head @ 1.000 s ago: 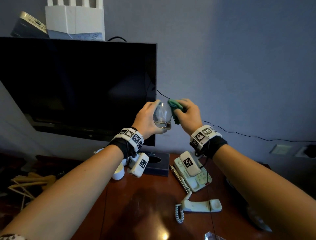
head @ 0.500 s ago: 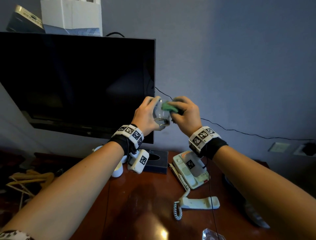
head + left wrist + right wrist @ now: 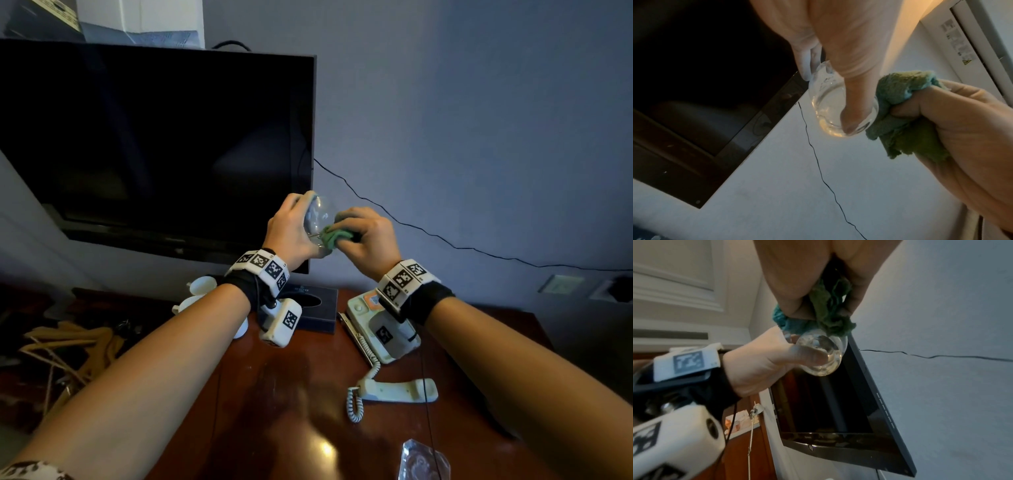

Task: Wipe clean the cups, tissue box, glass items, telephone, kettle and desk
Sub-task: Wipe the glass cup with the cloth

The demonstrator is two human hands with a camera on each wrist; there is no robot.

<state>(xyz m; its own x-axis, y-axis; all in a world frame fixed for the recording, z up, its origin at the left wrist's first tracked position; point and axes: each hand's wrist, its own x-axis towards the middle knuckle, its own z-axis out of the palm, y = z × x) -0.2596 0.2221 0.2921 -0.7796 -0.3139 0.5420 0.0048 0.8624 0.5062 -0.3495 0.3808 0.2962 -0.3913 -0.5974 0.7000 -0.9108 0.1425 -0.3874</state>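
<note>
At the far left, wooden hangers (image 3: pixel 68 346) are piled beside the desk (image 3: pixel 274 411), a dark red-brown wooden top with a bright glare spot near its front edge. A black TV (image 3: pixel 154 144) is mounted on the grey-blue wall (image 3: pixel 479 120) above it, with a white box (image 3: pixel 144 20) seen over its top edge. White cups (image 3: pixel 202 286) are set at the desk's far left, partly hidden by the left forearm, and a dark tissue box (image 3: pixel 315 313) is placed just right of them. Above the desk, a clear glass (image 3: pixel 318 219) is held in the left hand (image 3: pixel 291 229), whose fingers and thumb are curled round it. A green cloth (image 3: pixel 337 236) is bunched in the closed right hand (image 3: pixel 370 240) and pressed against the glass. A pale telephone (image 3: pixel 380 329) is set right of the tissue box; its handset (image 3: pixel 397 390) is laid off the hook nearer, joined by a coiled cord. A clear glass item (image 3: pixel 423 459) is seen at the near edge. A thin black cable (image 3: pixel 445 236) is run across the wall to wall plates (image 3: pixel 561 284) at far right.
</note>
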